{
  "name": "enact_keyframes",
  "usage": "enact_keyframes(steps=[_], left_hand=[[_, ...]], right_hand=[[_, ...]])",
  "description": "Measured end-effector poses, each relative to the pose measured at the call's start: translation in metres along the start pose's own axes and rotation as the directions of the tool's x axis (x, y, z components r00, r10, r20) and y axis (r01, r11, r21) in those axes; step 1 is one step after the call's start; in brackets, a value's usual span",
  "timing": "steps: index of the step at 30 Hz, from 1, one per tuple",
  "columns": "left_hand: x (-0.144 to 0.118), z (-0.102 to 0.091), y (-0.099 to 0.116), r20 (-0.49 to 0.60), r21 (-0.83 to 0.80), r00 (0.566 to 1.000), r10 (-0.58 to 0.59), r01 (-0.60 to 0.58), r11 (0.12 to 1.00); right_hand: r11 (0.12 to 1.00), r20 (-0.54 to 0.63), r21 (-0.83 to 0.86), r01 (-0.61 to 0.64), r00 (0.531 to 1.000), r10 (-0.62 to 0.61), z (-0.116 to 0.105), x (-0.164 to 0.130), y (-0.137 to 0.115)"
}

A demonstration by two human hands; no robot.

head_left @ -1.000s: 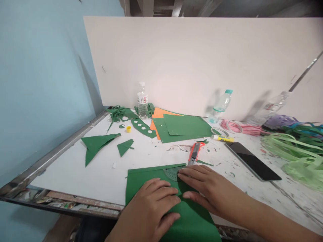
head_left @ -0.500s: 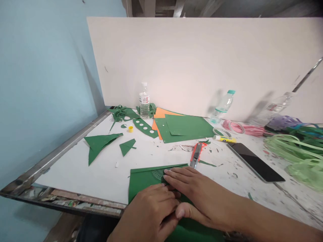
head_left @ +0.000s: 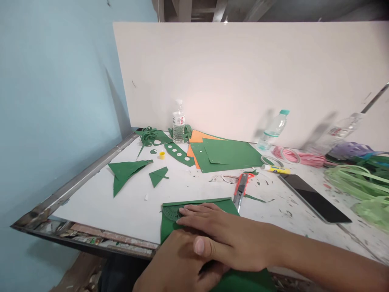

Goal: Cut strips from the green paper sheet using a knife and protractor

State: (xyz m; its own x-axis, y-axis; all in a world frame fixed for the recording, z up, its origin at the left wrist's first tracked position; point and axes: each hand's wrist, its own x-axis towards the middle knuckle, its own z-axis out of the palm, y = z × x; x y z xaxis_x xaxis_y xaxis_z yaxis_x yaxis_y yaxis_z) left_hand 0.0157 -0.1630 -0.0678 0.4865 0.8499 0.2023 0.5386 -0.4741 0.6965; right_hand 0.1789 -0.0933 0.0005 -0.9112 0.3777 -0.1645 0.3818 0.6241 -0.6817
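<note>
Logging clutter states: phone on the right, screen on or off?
Off. The phone lies flat on the table, its screen uniformly black with nothing displayed.

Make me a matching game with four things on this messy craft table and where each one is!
Things:
1. red utility knife
2. black smartphone
3. small yellow bottle cap
4. orange paper sheet

Places:
A. under the stacked green paper sheets
B. just beyond the right hand
C. flat near the light green paper strips
D. beside the green strip with round holes

Pairs: 1-B, 2-C, 3-D, 4-A
</note>
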Motion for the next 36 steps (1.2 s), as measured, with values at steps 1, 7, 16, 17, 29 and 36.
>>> enact_keyframes(steps=[1, 7, 16, 17, 29, 36], left_hand=[[0.0, 0.0, 0.001, -0.009, 0.001, 1.0, 0.004, -0.004, 1.0], [-0.003, -0.004, -0.001, 0.016, 0.086, 0.999, 0.052, -0.053, 0.995], [-0.001, 0.034, -0.001, 0.044, 0.315, 0.975, 0.217, -0.219, 0.923], [-0.002, 0.037, -0.001, 0.051, 0.3, 0.97, 0.238, -0.242, 0.923], [-0.028, -0.019, -0.015, -0.031, 0.23, 0.997, 0.068, -0.059, 0.971], [-0.029, -0.013, -0.015, -0.107, 0.315, 0.992, -0.066, 0.097, 0.944]], right_hand=[[1.0, 0.008, 0.008, -0.01, 1.0, 0.009, -0.001, 0.002, -0.002], [0.999, 0.024, 0.003, -0.052, 0.998, 0.052, 0.0, 0.003, -0.005], [0.978, -0.001, 0.071, -0.196, 0.981, 0.196, 0.012, -0.032, -0.015], [0.972, 0.003, 0.075, -0.221, 0.975, 0.222, 0.013, -0.035, -0.016], [0.989, -0.239, 0.085, -0.121, 0.961, 0.138, 0.025, -0.041, 0.008], [0.964, -0.277, -0.265, 0.012, 0.957, -0.088, 0.037, -0.023, 0.022]])
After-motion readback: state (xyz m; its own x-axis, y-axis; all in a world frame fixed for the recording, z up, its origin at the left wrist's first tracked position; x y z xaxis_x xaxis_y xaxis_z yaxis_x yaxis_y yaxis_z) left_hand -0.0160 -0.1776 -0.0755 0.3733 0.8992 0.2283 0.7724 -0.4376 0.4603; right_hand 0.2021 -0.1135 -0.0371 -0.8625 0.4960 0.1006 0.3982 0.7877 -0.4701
